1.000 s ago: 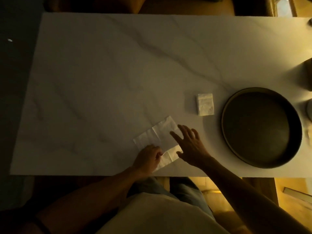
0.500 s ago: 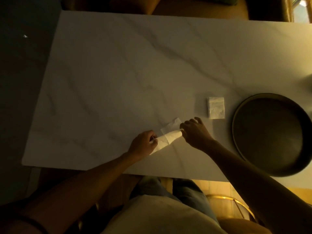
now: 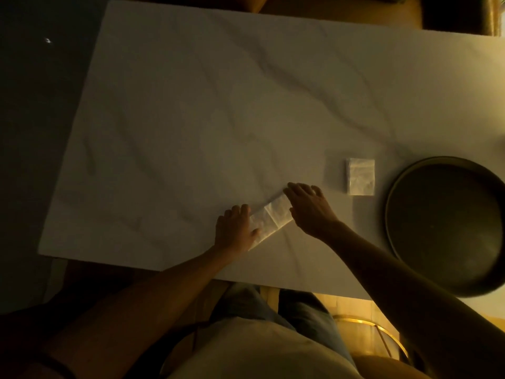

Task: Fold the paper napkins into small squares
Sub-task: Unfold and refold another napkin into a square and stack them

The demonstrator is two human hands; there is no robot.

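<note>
A white paper napkin (image 3: pixel 272 218), folded into a narrow strip, lies slanted on the marble table (image 3: pixel 218 119) near its front edge. My left hand (image 3: pixel 235 229) presses flat on the strip's lower left end and covers it. My right hand (image 3: pixel 308 205) rests with spread fingers on the upper right end. A crease crosses the middle of the strip between the hands. A second napkin (image 3: pixel 360 176), folded into a small square, lies to the right, apart from both hands.
A large dark round tray (image 3: pixel 448 222) sits at the right edge of the table, next to the folded square. Beyond the table's far edge a chair back shows. My lap is below the front edge.
The open napkin was lifted at its near edge and folded over into a narrow strip. Both hands moved from pinching the paper to pressing it flat on the table.
</note>
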